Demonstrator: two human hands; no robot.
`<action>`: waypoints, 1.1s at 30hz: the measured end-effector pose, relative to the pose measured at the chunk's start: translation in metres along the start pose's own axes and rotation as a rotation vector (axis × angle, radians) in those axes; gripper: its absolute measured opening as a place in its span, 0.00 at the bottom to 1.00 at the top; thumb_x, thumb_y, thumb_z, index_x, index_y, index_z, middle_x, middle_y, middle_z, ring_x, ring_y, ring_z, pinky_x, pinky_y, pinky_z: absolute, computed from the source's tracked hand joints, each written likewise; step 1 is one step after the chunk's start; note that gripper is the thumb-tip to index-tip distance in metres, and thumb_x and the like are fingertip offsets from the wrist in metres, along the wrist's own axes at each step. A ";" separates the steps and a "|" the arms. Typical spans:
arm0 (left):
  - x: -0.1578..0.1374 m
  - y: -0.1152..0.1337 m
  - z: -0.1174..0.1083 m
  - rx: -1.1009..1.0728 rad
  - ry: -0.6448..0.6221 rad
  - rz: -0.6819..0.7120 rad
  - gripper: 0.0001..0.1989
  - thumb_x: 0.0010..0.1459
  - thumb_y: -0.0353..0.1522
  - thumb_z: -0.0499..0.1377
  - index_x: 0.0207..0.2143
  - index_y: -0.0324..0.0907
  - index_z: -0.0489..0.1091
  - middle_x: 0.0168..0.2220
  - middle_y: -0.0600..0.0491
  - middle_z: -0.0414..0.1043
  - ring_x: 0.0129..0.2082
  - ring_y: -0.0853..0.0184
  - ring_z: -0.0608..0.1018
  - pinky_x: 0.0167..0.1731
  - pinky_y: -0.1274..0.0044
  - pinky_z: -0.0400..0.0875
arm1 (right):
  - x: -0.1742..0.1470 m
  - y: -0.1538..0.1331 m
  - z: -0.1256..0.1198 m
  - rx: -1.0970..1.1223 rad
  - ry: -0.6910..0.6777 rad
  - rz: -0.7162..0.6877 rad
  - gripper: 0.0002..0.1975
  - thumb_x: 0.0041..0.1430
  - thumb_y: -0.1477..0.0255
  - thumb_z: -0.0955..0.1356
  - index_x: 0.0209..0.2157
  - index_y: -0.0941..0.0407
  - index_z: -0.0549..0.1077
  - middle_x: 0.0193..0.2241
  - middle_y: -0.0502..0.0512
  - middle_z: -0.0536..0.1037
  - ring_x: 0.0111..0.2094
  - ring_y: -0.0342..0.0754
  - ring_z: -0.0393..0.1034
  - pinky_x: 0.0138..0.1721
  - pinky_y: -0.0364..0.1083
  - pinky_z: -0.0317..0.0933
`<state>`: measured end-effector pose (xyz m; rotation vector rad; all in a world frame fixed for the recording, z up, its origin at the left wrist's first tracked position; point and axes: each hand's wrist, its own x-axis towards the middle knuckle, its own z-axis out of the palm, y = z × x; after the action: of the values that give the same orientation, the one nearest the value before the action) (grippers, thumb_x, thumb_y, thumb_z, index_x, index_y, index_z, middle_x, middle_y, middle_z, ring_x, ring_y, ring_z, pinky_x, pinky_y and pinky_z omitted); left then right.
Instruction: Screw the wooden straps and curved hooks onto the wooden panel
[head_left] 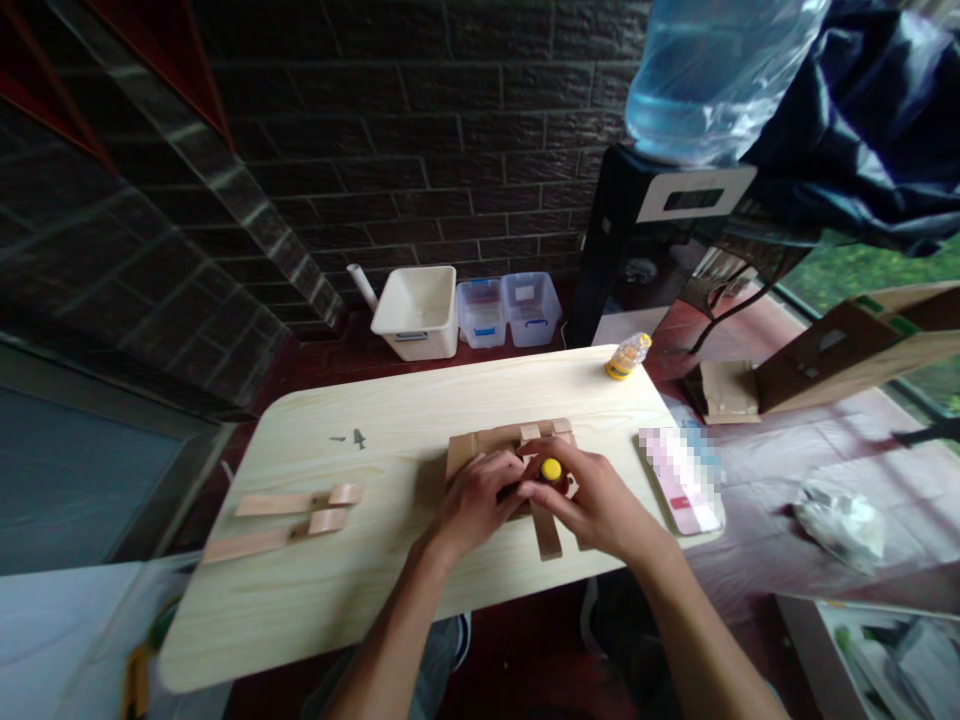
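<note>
A brown cardboard box lies on the pale wooden table, with both hands over it. My right hand curves its thumb and fingers around a small dark object with a round yellow top. Close on its left, my left hand has its fingers bent and drawn together at the box. What those fingertips hold, if anything, is hidden. A flat brown strip sticks out from beneath the hands towards the near table edge.
Two brown strips with curled ends lie at the table's left, below small dark pieces. A clear bottle stands at the far right corner, a pink flat item at the right edge. Bins and a water dispenser stand beyond.
</note>
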<state>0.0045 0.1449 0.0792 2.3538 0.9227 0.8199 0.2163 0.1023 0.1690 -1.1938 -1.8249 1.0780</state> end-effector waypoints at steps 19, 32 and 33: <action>0.001 -0.002 0.001 -0.025 -0.035 -0.031 0.13 0.75 0.41 0.59 0.41 0.47 0.81 0.43 0.53 0.82 0.44 0.63 0.81 0.44 0.70 0.69 | -0.005 -0.007 -0.019 -0.011 0.005 -0.118 0.14 0.78 0.64 0.66 0.56 0.49 0.80 0.46 0.55 0.85 0.50 0.48 0.79 0.55 0.47 0.70; 0.000 -0.003 0.003 -0.016 -0.032 -0.037 0.16 0.76 0.43 0.57 0.41 0.47 0.81 0.41 0.54 0.83 0.43 0.63 0.81 0.47 0.69 0.70 | -0.013 -0.023 -0.030 -0.106 -0.035 -0.111 0.21 0.74 0.74 0.67 0.64 0.48 0.76 0.61 0.57 0.82 0.60 0.49 0.79 0.60 0.48 0.73; 0.001 -0.003 0.003 -0.015 -0.033 -0.038 0.16 0.76 0.43 0.57 0.41 0.46 0.81 0.41 0.54 0.83 0.43 0.63 0.81 0.47 0.69 0.70 | -0.013 -0.023 -0.030 -0.110 -0.028 -0.113 0.21 0.74 0.74 0.67 0.64 0.48 0.76 0.61 0.57 0.82 0.59 0.49 0.80 0.60 0.48 0.74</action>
<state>0.0056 0.1466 0.0762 2.3231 0.9412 0.7683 0.2385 0.0925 0.2006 -1.1276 -1.9709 0.9462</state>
